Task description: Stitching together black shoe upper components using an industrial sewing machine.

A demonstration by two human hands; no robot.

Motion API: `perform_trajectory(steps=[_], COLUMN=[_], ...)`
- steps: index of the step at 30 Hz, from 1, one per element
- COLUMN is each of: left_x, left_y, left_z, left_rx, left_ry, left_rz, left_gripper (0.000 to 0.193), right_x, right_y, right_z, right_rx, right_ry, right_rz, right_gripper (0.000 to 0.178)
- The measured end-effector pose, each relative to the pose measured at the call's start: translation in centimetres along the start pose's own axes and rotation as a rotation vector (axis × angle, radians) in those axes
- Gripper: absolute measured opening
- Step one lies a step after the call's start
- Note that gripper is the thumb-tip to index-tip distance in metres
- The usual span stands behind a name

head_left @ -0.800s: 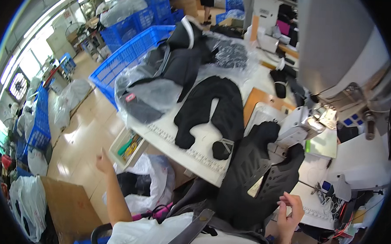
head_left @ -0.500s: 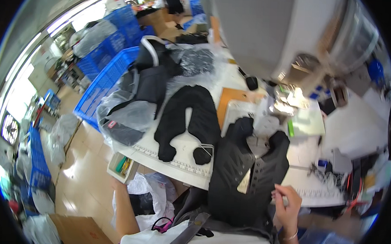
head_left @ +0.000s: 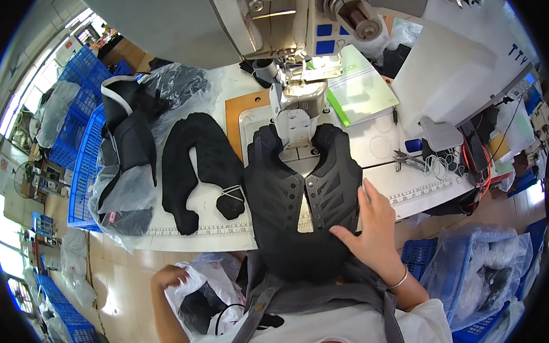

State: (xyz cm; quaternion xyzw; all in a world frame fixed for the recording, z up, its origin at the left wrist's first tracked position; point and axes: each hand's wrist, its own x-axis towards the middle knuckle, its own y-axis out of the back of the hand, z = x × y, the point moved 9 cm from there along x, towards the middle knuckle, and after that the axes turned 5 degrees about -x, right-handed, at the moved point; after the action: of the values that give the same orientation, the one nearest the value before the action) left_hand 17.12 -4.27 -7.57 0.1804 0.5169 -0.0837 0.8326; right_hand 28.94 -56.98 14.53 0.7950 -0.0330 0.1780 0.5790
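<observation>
In front of me, a black shoe upper [head_left: 277, 214] with eyelets lies on the white table, its two upper ends on either side of the sewing machine's post [head_left: 298, 126]. My right hand [head_left: 370, 228] is open at its right edge, thumb and fingers spread, the thumb touching the black material. Low on the left, my left hand [head_left: 170, 277] is beside the rim of a white plastic bag [head_left: 211, 279]. Its fingers are curled; what they hold, if anything, is hidden. A second black U-shaped piece [head_left: 183, 161] lies left of the upper, a pale thread loop around one end.
The sewing machine head [head_left: 293, 25] hangs over the far table. Beyond the right hand are a notebook [head_left: 364, 89], pliers [head_left: 410, 158] and coiled cord [head_left: 437, 166]. Left, bagged black pieces [head_left: 132, 141] lie by a blue crate [head_left: 85, 175]. A bag-lined crate [head_left: 472, 272] stands lower right.
The view has swung right. My right hand has opened and come onto the upper. My left hand has left the small drawer at the table edge, which is out of sight now.
</observation>
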Motion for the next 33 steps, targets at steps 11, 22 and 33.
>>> perform_trajectory(steps=[11,22,33], left_x=[-16.2,-16.5,-18.5], left_y=[-20.5,-22.0,-15.8], left_z=[28.0,30.0,30.1], left_rx=[0.335,0.356,-0.758], left_ry=[-1.167,-1.407,-1.409], left_rz=[0.428,0.518,0.404], left_gripper=[0.063,0.066,0.061], right_x=[-0.2,1.5,3.3], right_y=[0.3,3.5,1.3], right_z=[-1.4,-3.7,-0.2], right_rx=[0.403,0.032,1.412], right_ry=[-0.067,0.126,-0.211], right_rz=[0.129,0.399,0.237], right_gripper=[0.073,0.047,0.055])
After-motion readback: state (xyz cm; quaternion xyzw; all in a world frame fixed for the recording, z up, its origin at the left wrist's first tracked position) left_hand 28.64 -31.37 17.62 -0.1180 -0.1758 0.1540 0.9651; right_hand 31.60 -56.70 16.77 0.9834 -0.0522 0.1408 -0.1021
